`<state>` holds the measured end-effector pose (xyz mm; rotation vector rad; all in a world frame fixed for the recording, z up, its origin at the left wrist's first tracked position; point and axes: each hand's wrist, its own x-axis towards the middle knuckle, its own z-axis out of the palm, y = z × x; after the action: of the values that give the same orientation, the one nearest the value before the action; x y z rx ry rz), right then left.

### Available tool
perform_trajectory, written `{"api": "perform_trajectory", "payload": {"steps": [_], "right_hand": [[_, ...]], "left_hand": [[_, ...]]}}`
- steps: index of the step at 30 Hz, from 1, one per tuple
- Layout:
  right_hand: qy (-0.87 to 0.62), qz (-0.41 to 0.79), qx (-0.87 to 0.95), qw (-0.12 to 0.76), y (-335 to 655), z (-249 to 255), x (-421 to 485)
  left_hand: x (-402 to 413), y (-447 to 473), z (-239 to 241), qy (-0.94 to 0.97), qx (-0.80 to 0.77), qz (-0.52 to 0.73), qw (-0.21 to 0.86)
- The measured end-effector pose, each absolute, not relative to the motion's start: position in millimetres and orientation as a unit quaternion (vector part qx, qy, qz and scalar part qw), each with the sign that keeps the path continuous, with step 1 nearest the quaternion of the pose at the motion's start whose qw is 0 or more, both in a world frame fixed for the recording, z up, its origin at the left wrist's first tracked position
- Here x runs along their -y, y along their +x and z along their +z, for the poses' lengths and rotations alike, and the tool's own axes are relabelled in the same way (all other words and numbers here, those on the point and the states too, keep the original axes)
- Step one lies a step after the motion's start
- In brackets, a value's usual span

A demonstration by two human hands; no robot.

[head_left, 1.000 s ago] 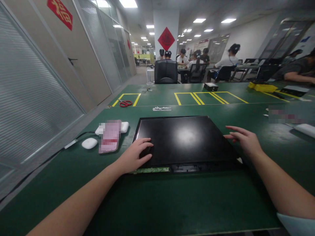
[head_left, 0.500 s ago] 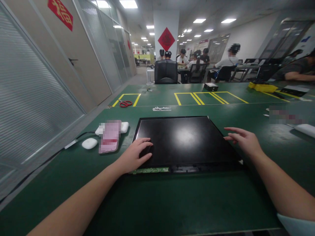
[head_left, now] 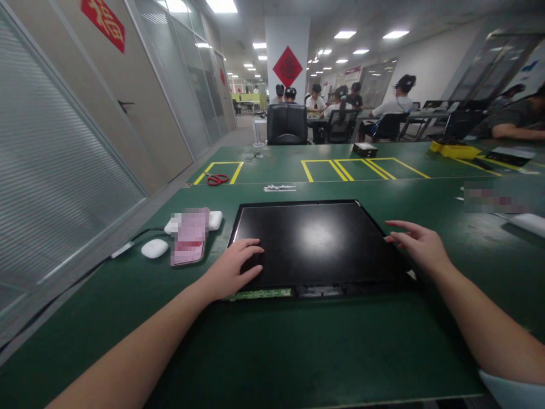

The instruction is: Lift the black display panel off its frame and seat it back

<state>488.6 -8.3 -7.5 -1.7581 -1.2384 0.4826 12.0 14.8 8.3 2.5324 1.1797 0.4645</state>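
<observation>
A black display panel [head_left: 306,244] lies flat on the green table, a bright glare in the middle of its screen. Along its near edge runs a strip of green circuit board [head_left: 261,293]. My left hand [head_left: 232,270] rests over the panel's near left part, fingers apart, with nothing gripped. At the panel's right side is my right hand [head_left: 419,244], its fingers stretched towards the edge; whether the fingertips touch the edge, I cannot tell. A small white piece [head_left: 411,275] shows at the near right corner.
Left of the panel lie a pink phone [head_left: 190,238] and a white rounded case [head_left: 154,248]. Red-handled scissors [head_left: 217,179], white scraps [head_left: 280,188] and a small box [head_left: 365,149] lie farther back. A yellow object [head_left: 455,150] stands far right. Several people sit beyond the table.
The panel's right side has shifted slightly left, and my right hand has moved a little left along with it. My left hand has stayed almost in place.
</observation>
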Motion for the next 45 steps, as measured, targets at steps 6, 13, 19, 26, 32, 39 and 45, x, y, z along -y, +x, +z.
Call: {"api": "perform_trajectory", "payload": {"steps": [6,13,19,26,32,39,45], "right_hand": [[-0.65,0.273,0.473,0.528,466.1,9.8,14.7],[-0.69,0.17,0.523,0.472,482.3,-4.2,6.1],[-0.719,0.178,0.539,0.402,495.6,-19.6,-2.0],[-0.668,0.162,0.653,0.318,495.3,-17.8,0.1],[-0.591,0.136,0.761,0.23,482.3,-11.0,14.7],[-0.578,0.166,0.781,0.17,478.1,-4.5,20.6],[-0.568,0.195,0.786,0.147,482.6,-2.5,20.9]], "left_hand": [[-14.8,11.4,6.9,0.884,-0.411,0.163,0.151],[-18.8,8.2,-2.1,0.884,-0.41,0.168,0.15],[-19.0,3.2,-3.2,0.887,-0.384,0.197,0.165],[-15.9,-6.7,12.0,0.905,-0.347,0.161,0.188],[-14.5,-14.8,30.3,0.916,-0.343,0.117,0.174],[-13.6,-18.2,40.0,0.917,-0.36,0.052,0.166],[-9.0,-13.8,41.4,0.905,-0.387,0.034,0.176]]}}
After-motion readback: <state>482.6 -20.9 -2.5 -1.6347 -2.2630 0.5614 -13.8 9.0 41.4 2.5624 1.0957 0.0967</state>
